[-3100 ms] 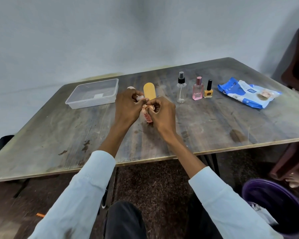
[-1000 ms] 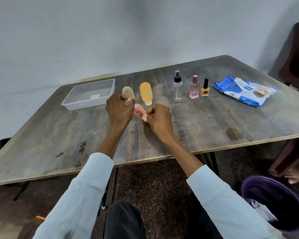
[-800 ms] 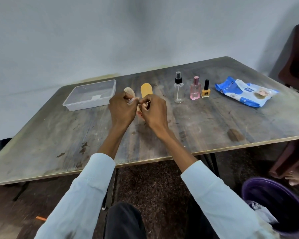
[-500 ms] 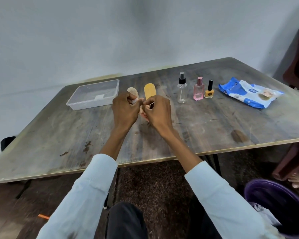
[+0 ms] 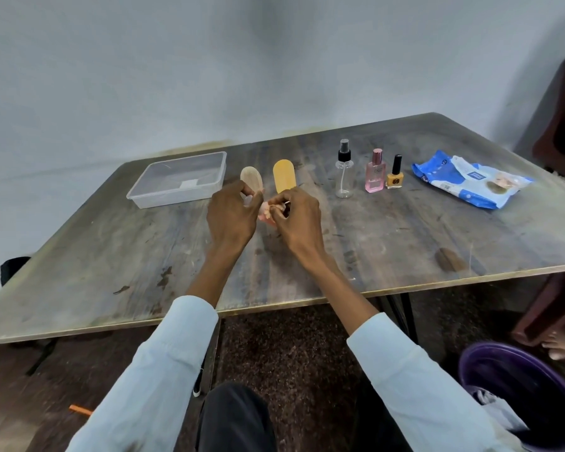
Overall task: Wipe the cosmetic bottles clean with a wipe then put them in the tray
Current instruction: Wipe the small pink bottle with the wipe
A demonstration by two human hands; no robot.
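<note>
Fingers (image 5: 282, 199) of the right hand (image 5: 296, 220) are curling round a small pink bottle (image 5: 264, 213), and a pale scrap showing at the fingertips is likely the wipe, though it is too small to be sure. The left hand (image 5: 231, 216) is closing on the bottle's other end, its fingers pinching something whitish that may be the cap or more of the wipe; which one cannot be told. Both hands are holding the bottle just above the wooden table (image 5: 405, 243), near its middle.

Just behind the hands a beige tube (image 5: 251, 180) and a yellow tube (image 5: 284, 175) are standing side by side. Further right, a clear spray bottle (image 5: 344, 172), a pink perfume bottle (image 5: 375, 172) and a yellow nail polish bottle (image 5: 395, 174) are standing in a short row. Beyond them a blue and white wipes pack (image 5: 470, 179) is lying flat. To the left, the clear plastic tray (image 5: 150, 199) is sitting with no bottles in it.

Judging from this, the task is only beginning: the pink bottle is being wiped, none is placed yet, and five more are waiting for cleaning.
</note>
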